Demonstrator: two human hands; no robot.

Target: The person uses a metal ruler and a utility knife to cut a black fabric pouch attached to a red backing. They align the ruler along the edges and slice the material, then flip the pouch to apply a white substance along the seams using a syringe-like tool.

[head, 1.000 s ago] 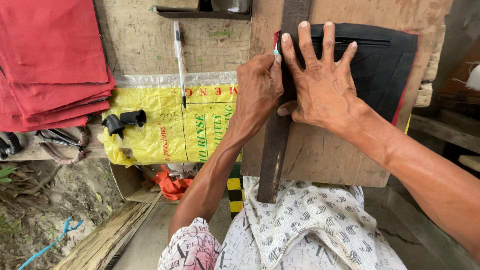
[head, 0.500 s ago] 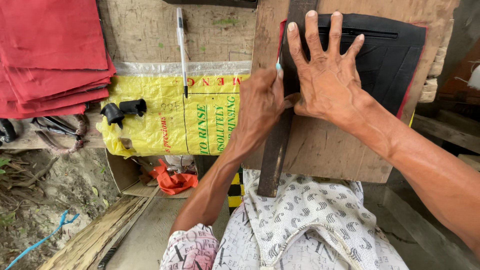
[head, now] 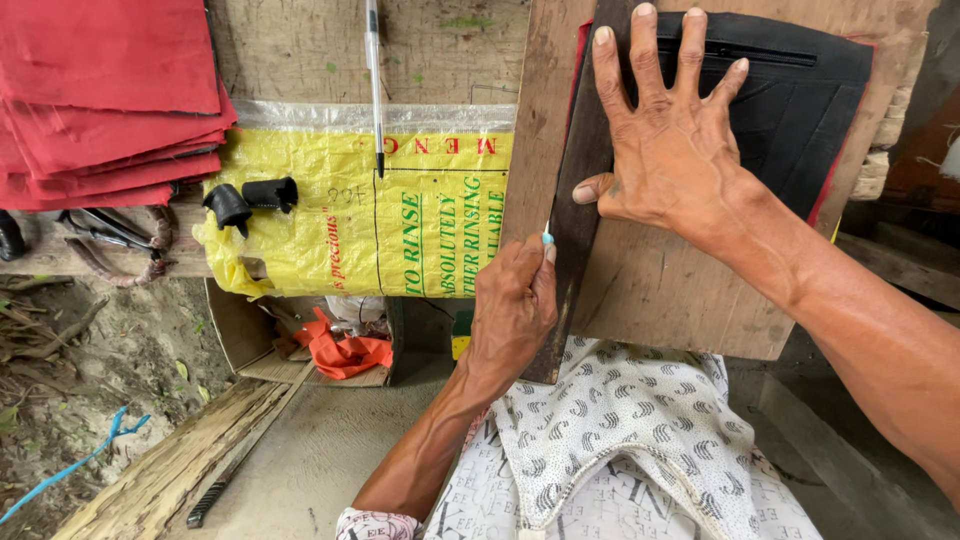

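Patterned cloth (head: 610, 450) lies nearest, draped over the person's lap below the board. Just above it, the left hand (head: 515, 305) is curled in a tight grip around a small tool with a pale blue tip (head: 547, 238), its point touching the edge of a dark straightedge (head: 570, 230) that runs aslant down the wooden board (head: 660, 300). The right hand (head: 670, 140) lies flat with fingers spread wide, holding nothing, pressing on the straightedge and on a black sheet with a zip (head: 800, 110) that rests on the board's upper part. To the left, a yellow plastic bag (head: 400, 210) covers the tabletop (head: 290, 50), with a pen (head: 374, 80) and two black clips (head: 250, 198) on it. Farthest left sits a stack of red sheets (head: 100, 100).
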